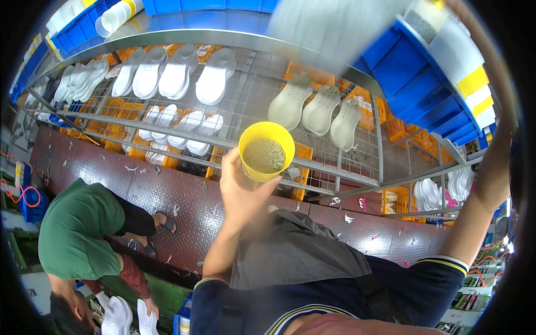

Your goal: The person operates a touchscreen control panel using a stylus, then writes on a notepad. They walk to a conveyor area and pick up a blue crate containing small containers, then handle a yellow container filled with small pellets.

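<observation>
My left hand (243, 190) is wrapped round a yellow cup (267, 130) in front of my chest. Pale, coarse granules (271, 155) lie inside the cup, whose open mouth faces up. My right arm reaches high along the right side, and my right hand (459, 8) is cut off by the top edge, so its fingers do not show. Near it are white containers with yellow bands (472, 81) in a blue bin (416, 84). A large whitish shape (335, 28), smeared by motion, fills the top middle; I cannot make out what it is.
A metal wire rack (245, 106) ahead carries white shoe soles (178, 72) and greyish molded soles (290, 103). Orange crates (117, 111) stand beneath. At the lower left a person in a green shirt (81, 229) bends over white footwear (117, 315). Scraps litter the red patterned floor (184, 206).
</observation>
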Tool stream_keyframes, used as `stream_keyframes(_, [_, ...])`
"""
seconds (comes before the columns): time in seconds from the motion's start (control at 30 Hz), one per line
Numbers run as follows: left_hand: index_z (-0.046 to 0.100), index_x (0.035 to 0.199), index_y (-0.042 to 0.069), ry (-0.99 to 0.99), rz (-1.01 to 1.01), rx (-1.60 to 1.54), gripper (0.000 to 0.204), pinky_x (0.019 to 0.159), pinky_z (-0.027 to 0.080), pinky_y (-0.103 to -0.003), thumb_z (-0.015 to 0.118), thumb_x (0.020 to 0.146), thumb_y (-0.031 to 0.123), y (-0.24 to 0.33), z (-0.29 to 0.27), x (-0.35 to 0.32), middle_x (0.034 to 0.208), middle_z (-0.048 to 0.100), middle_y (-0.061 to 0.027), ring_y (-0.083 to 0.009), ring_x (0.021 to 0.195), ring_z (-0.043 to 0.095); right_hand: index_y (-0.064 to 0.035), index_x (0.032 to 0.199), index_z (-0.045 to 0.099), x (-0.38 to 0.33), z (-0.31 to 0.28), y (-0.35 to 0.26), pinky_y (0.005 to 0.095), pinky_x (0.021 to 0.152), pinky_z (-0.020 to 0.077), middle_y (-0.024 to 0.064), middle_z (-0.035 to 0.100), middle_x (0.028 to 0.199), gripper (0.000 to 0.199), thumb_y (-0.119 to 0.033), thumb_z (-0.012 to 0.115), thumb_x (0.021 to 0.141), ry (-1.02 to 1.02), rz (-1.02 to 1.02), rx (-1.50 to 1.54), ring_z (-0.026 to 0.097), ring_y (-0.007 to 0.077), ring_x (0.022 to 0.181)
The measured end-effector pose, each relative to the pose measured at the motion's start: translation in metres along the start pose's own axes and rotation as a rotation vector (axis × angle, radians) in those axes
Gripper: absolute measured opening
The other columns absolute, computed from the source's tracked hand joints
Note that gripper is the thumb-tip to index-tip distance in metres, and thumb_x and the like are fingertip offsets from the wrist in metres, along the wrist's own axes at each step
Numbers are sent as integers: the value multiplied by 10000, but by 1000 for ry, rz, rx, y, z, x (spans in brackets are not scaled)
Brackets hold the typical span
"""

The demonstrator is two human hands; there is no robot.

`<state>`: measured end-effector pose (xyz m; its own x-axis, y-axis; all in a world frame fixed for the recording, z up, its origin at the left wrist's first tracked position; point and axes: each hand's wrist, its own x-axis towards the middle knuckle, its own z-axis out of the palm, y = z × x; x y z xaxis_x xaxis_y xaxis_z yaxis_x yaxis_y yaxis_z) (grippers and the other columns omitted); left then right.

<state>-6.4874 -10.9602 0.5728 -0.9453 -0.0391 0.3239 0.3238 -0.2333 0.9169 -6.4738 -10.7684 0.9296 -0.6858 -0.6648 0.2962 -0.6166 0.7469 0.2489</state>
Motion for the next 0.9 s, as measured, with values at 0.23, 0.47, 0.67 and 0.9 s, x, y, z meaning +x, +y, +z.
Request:
stream_keyframes(0.23, [485,1375,14,59,22,121,793,1032,510,-372,890,694,-11,-8,-17,-27,1291,639,-140,-246,1200,645,12,976,709,-11,110,-45,363,757,574,109,711,992,197,-44,726,789,160,-378,268,678,273,1018])
stream_keyframes(0.47, [536,1253,61,110,-1,169,683,997,545,-361,915,687,-1,-18,-36,-49,1286,667,-141,-260,1164,682,-93,1008,746,-38,182,-76,291,732,504,63,747,1082,267,-165,804,758,352,-473,189,664,228,948])
stream_keyframes(0.67, [532,1255,69,161,168,370,652,972,562,-356,888,716,-20,-23,-51,-59,1282,671,-140,-268,1149,689,-49,932,717,-32,216,-89,315,618,514,74,711,1075,243,-140,740,708,199,-474,503,665,201,799])
stream_keyframes(0.9, [502,1289,54,233,32,406,738,1040,519,-371,921,686,-13,-39,-72,-73,1324,642,-134,-237,1204,644,-8,951,713,-24,212,-70,328,587,567,115,709,933,285,-53,767,675,305,-412,639,697,250,753])
